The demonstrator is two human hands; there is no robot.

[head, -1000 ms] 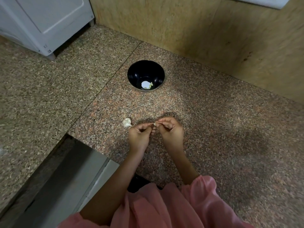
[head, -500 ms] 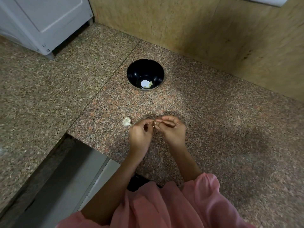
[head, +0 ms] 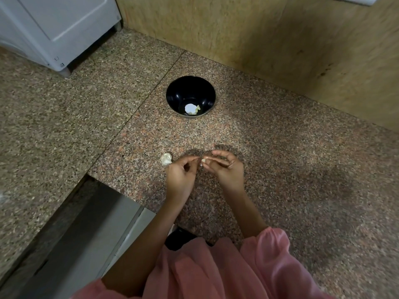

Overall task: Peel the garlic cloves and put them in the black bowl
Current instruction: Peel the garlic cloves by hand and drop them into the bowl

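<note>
Head cam: 2 hands on a garlic clove over speckled stone

Looking down at a granite surface (head: 291,173), brown-pink w/ dark flecks. A thin seam runs diagonally across it from upper centre to lower L. A tan wall (head: 269,33), scuffed and stained, closes off the back and R. At upper L stands a white cabinet or appliance (head: 60,29) on small feet, cut off by the frame. At lower L the stone steps down to a grey metal strip (head: 86,238), blurred.

Black bowl (head: 179,93) sits upright near centre, well apart from the hands. Pale peeled pieces (head: 192,109) lie in its bottom; 1 is washed out to a white blob, so the count is unclear.

R hand (head: 225,169) pinches a small garlic clove (head: 203,161) btwn thumb and fingertips, other fingers loosely curled above it. L hand (head: 181,176) is curled, thumb and forefinger tips together just beside the clove. Can't tell if they grip its skin.

A 2nd pale garlic piece (head: 166,159) lies on the stone, just L of the L hand.

Pink garment (head: 216,270) fills the bottom edge. A dark object (head: 179,239) peeks out above it, mostly hidden.
</note>
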